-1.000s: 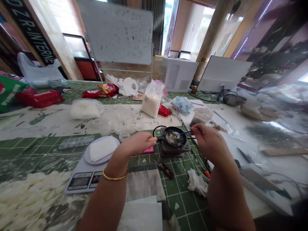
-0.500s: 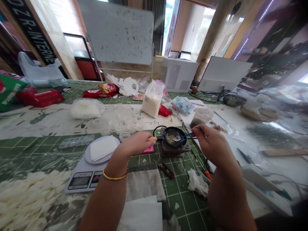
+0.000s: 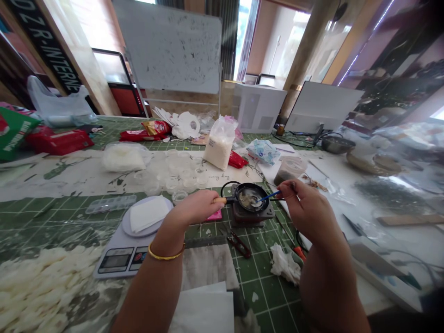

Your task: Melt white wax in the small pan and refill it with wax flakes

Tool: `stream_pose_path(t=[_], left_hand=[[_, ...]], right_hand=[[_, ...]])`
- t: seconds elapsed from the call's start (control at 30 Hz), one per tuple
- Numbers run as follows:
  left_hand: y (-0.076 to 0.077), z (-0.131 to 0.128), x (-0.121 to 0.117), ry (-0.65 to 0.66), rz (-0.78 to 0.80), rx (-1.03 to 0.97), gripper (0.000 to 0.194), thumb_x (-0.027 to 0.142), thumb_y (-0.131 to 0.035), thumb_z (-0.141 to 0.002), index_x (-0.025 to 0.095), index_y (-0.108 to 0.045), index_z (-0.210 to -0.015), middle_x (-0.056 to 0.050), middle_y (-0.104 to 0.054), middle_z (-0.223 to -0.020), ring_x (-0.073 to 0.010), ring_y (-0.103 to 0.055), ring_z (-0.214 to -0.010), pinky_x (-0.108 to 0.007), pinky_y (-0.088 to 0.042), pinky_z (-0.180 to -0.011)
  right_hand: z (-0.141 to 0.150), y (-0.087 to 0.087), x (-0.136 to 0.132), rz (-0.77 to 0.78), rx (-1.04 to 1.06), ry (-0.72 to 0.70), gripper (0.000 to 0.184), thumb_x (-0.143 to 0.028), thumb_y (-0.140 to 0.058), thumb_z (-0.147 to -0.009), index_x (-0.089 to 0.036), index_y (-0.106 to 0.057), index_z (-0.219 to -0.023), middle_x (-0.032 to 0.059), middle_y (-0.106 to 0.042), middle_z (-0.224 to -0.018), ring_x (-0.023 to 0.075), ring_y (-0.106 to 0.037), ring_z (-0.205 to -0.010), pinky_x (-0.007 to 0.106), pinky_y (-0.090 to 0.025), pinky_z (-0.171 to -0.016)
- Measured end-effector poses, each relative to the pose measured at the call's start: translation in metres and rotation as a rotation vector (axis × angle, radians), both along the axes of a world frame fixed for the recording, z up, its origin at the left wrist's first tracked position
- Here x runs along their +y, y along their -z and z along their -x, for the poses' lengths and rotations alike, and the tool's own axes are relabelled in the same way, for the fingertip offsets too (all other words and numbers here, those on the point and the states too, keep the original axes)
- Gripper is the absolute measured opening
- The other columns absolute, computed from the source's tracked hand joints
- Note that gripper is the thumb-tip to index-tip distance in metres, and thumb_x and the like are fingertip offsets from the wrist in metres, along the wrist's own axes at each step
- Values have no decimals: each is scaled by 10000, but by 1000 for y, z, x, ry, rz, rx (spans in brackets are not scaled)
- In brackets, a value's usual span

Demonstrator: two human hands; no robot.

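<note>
My left hand (image 3: 196, 207) is clenched around the handle of a small round black frying pan (image 3: 243, 186), which sits just to the right of that hand on a compact dark electric burner (image 3: 251, 216). My right hand (image 3: 307, 208) pinches a thin blue-handled spatula (image 3: 269, 195), its tip resting in the pale mixture (image 3: 248, 200) inside the pan.

A craft workshop, with cutting mat (image 3: 265, 282), whiteboard (image 3: 169, 46), digital scale (image 3: 118, 259).

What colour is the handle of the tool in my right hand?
Blue: the tool's handle, held in the right hand, shows best in the head view.
</note>
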State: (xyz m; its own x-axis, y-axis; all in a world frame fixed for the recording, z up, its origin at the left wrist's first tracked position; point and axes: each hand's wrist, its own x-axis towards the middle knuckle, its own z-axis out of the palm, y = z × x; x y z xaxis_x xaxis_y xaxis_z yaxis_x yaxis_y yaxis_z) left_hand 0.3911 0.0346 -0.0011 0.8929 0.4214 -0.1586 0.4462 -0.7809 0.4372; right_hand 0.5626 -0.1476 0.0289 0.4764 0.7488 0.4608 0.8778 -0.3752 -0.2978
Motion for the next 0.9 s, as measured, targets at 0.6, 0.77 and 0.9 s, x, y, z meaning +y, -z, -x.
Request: stream_pose_path(t=[0.6,0.77,0.9], left_hand=[[4,0,2,-5,-7,-2,396,491,-307,-835,188,-530,-711,-50,-609,-783,-167,-515,-659,-269,-315,-542],[1,0,0,-16,-7,12,389,491,-306,-836,191,-508,-696,-49,-605,-786,-170,-512,-661,-271,-309,-534],[0,1,-1,-13,-5,7,380,484,-303,-836,193,-496,-685,-46,-602,-777,-168,-506,-654,-270,-302,-530]], right_hand=[[-1,1,-2,-37,-51,29,228,-333,-376,-878,-205,-548,-800,34,-648,-701,186,-569,-684,319,-364,-709],[-3,2,0,39,-3,31,231,-326,-373,-874,-202,-538,-772,31,-638,-667,183,-572,-652,307,-363,-671],[-2,2,1,29,-15,23,230,-328,-370,-878,-203,-544,-796,30,-642,-674,179,-573,-655,299,-363,-669]])
